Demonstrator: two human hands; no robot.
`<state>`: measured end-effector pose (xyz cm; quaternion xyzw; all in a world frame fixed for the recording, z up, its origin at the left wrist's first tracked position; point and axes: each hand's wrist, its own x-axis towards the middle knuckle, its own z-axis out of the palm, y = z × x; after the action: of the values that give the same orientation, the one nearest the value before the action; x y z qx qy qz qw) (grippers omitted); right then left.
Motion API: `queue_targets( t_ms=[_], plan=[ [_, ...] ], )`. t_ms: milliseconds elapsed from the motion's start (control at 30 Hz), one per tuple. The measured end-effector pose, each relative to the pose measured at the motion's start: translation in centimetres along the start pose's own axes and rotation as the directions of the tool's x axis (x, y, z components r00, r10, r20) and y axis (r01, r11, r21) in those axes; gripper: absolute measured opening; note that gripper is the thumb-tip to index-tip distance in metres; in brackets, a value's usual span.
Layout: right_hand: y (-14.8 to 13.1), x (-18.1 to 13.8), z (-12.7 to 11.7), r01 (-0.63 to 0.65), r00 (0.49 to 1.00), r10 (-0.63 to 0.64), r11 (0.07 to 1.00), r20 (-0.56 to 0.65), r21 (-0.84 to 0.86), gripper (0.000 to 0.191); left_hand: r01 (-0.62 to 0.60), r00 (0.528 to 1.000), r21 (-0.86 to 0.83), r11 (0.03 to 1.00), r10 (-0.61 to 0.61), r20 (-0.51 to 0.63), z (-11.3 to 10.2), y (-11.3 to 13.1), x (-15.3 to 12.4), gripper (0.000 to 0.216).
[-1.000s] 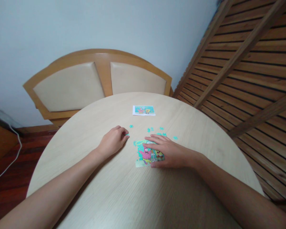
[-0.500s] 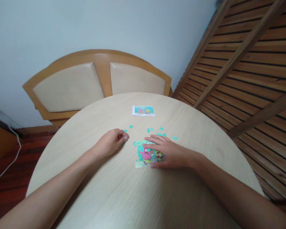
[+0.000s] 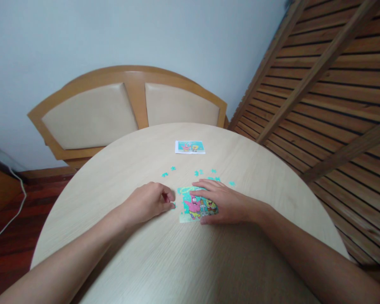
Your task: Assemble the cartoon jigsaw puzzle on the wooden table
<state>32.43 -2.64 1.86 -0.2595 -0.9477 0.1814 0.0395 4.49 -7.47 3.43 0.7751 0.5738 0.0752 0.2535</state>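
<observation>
A partly assembled jigsaw puzzle (image 3: 193, 207) with a pink starfish and a yellow sponge character lies on the table. My right hand (image 3: 220, 202) rests over its right side with fingers spread, hiding part of the picture. Just left of the puzzle, my left hand (image 3: 156, 200) pinches a small teal puzzle piece (image 3: 175, 206), mostly covered by the fingertips. Beyond the hands lie several loose teal pieces, among them one piece (image 3: 164, 174) at the left, one (image 3: 196, 173) in the middle and one (image 3: 232, 183) at the right.
A small picture card (image 3: 190, 147) showing the same characters lies toward the far edge of the round wooden table (image 3: 139, 261). Behind the table stands a bench with padded back panels (image 3: 90, 116). A slatted wooden panel (image 3: 329, 84) leans along the right.
My left hand has moved nearer to me and rightward, toward the puzzle's left edge, with the piece in its fingers. A loose piece it had covered now shows. My right hand has stayed put.
</observation>
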Motion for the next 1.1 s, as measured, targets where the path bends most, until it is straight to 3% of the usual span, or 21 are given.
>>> queue_targets(
  t_ms=[100, 167, 233, 433, 767, 900, 1000, 1100],
  plan=[
    [0.0, 0.0, -0.1, 0.005, 1.000, -0.005, 1.000, 0.006, 0.005, 0.081, 0.044, 0.986, 0.035, 0.998, -0.038, -0.160, -0.4, -1.1, 0.6, 0.027],
    [0.0, 0.0, -0.2, 0.001, 1.000, -0.002, 1.000, 0.008, 0.010, 0.081, 0.103, 0.938, 0.079, 0.991, -0.070, -0.341, -0.6, -2.2, 1.3, 0.032],
    [0.0, 0.0, -0.2, -0.006, 1.000, 0.006, 1.000, 0.008, 0.010, 0.081, 0.153, 0.892, 0.131, 0.980, -0.080, -0.444, -0.5, -3.5, 2.2, 0.035],
    [-0.3, 0.0, 0.1, -0.007, 1.000, 0.007, 1.000, -0.009, 0.000, 0.078, 0.032, 0.887, 0.114, 0.993, 0.024, -0.460, 0.2, -5.9, 4.6, 0.024],
    [-0.9, 0.9, 0.9, 0.002, 0.999, -0.003, 1.000, -0.051, -0.011, 0.066, -0.031, 0.892, -0.021, 0.999, 0.018, -0.451, 0.9, -6.3, 4.8, 0.011],
    [-1.2, 1.4, 1.2, -0.008, 0.987, 0.013, 0.999, -0.159, 0.035, 0.062, -0.174, 0.866, -0.109, 0.979, 0.100, -0.489, 0.9, -4.5, 3.9, 0.014],
    [-1.8, 1.8, 1.1, -0.003, 0.940, 0.050, 0.991, -0.339, 0.137, 0.039, -0.311, 0.840, -0.134, 0.941, 0.207, -0.501, 1.3, -2.0, 2.8, 0.017],
    [-2.7, 1.9, 0.7, -0.016, 0.894, 0.137, 0.961, -0.426, 0.275, 0.029, -0.378, 0.848, -0.212, 0.901, 0.245, -0.469, 2.1, 0.6, 1.8, 0.016]
  ],
)
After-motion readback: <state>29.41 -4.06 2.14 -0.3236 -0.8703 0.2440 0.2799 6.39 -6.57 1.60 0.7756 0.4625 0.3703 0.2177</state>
